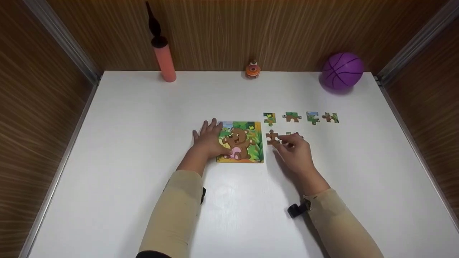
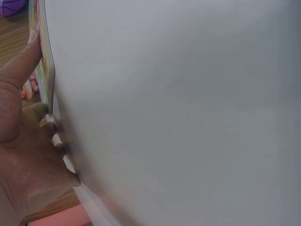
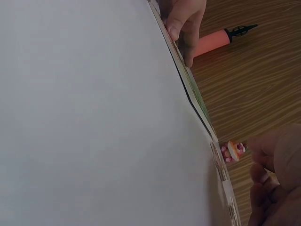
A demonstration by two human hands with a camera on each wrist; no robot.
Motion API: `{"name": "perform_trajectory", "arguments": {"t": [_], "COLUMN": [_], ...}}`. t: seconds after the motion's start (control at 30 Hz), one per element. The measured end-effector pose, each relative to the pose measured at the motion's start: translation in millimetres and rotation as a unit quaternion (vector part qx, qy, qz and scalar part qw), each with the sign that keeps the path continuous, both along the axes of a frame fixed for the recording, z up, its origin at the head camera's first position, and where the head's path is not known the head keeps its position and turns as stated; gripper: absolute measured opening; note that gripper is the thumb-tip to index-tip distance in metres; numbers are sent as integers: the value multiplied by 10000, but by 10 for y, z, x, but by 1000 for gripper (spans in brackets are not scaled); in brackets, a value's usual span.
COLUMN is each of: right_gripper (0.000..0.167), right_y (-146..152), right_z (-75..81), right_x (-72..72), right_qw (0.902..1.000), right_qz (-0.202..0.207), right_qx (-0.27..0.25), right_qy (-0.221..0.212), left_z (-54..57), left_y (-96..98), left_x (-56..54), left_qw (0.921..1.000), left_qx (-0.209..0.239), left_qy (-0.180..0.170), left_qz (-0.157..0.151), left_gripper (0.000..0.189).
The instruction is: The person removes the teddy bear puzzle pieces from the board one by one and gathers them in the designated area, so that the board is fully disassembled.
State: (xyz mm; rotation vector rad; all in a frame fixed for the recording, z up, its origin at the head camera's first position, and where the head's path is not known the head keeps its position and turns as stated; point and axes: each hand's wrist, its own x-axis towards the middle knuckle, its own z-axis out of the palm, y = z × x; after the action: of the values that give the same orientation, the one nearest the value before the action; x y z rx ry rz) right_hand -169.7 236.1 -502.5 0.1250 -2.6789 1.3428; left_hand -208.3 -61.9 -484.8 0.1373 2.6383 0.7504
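The left hand [image 1: 209,139] lies flat on the puzzle [image 1: 241,142], fingers straight. The right hand [image 1: 294,152] pinches a brown piece [image 1: 272,137] just beside it on the tabletop [image 1: 125,143].

Loose pieces [image 1: 300,117] right of puzzle board [image 1: 247,143]

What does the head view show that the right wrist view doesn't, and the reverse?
Only the head view shows the purple ball, the four loose pieces in a row and the right hand pinching a brown piece. Only the right wrist view shows the puzzle board edge-on, thin against the table. Both show the left hand resting on the board, the orange pump and the small orange toy.
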Motion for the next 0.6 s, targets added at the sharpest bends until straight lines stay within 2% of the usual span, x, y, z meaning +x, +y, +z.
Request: {"name": "perform_trajectory", "arguments": {"t": [0.2,0.43,0.6], "right_gripper": [24,33,37], "right_y": [-153,-313,-400], "right_z": [-10,-28,-13], "right_x": [67,116,126], "right_qw": [9994,9963,9938], "right_qz": [319,638,672], "right_qx": [-20,-157,31], "right_qy": [-119,-555,-881], "left_z": [7,19,21], "left_y": [-2,-5,-3], "left_x": [-9,-4,0], "left_qw": [10000,10000,9999], "left_qx": [-58,30,66], "left_qy": [-7,-61,-73], "left_qz": [-32,-16,-20], "left_gripper": [120,120,119]}}
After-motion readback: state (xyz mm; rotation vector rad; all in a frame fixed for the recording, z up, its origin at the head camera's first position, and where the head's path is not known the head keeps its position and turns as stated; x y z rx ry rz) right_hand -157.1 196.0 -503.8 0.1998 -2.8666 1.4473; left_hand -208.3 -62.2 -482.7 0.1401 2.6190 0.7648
